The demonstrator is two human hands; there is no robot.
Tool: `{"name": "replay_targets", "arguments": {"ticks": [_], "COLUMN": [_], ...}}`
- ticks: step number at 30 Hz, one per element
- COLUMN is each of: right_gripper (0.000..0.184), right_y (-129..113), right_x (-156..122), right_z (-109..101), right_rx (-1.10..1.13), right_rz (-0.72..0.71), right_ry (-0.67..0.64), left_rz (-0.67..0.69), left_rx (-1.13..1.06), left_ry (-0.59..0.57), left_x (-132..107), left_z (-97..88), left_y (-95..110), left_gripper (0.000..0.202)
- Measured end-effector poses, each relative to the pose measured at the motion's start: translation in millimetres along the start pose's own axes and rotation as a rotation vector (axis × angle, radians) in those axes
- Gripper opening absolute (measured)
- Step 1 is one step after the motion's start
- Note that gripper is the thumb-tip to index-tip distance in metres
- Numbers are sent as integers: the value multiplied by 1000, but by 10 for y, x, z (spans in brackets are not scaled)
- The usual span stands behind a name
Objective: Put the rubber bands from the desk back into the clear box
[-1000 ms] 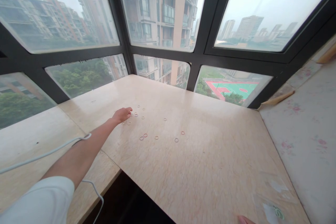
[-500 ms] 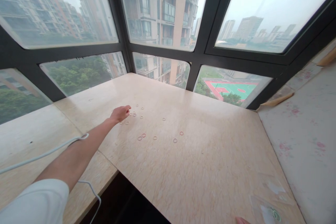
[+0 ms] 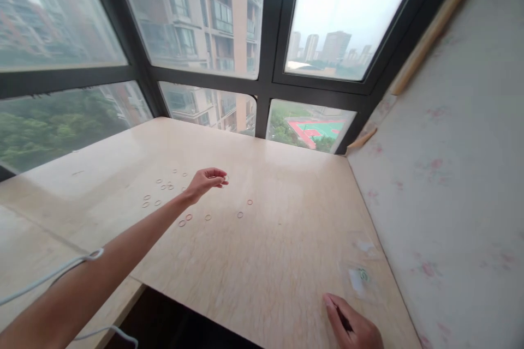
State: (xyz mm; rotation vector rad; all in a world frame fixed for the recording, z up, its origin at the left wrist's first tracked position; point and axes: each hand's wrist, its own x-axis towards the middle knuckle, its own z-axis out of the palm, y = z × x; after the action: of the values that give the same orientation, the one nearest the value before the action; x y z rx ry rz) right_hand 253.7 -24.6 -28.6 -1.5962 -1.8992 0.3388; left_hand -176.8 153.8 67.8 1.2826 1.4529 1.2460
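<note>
My left hand reaches over the middle of the stone ledge, thumb and fingers pinched together. A small pale rubber band shows at its fingertips. To its left lie several thin, pale rubber bands. Nearer to me are a red rubber band, a purplish one beside it and a yellowish one. Farther right lie another red band and a purple one. My right hand rests low at the right with its fingers curled; their inside is hidden.
Clear plastic bags lie by the right wall; one holds green rings and a white slip. A white cable crosses my left forearm. Dark-framed windows border the stone ledge, with a dark opening below its front edge.
My view has turned right. My left hand has moved right from the cluster of bands to the lone pale one. My right hand has come further into view.
</note>
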Motion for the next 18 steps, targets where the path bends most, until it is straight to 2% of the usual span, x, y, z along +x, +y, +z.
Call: {"name": "replay_targets", "arguments": {"ticks": [6, 12, 15, 18], "right_gripper": [41, 37, 35, 33], "right_y": [-114, -165, -164, -162], "right_x": [41, 43, 37, 34], "right_z": [-59, -72, -74, -77], "right_rx": [25, 3, 15, 35], "right_rz": [-16, 18, 37, 53], "right_ry": [5, -4, -14, -26], "left_rz": [-10, 79, 194, 397], "left_rx": [-86, -142, -46, 104], "left_ry": [-298, -561, -649, -671], "left_x": [-146, -480, -691, -870], "left_z": [1186, 2381, 2826, 3107], "left_y": [215, 282, 263, 241], "left_gripper": [28, 23, 17, 18]}}
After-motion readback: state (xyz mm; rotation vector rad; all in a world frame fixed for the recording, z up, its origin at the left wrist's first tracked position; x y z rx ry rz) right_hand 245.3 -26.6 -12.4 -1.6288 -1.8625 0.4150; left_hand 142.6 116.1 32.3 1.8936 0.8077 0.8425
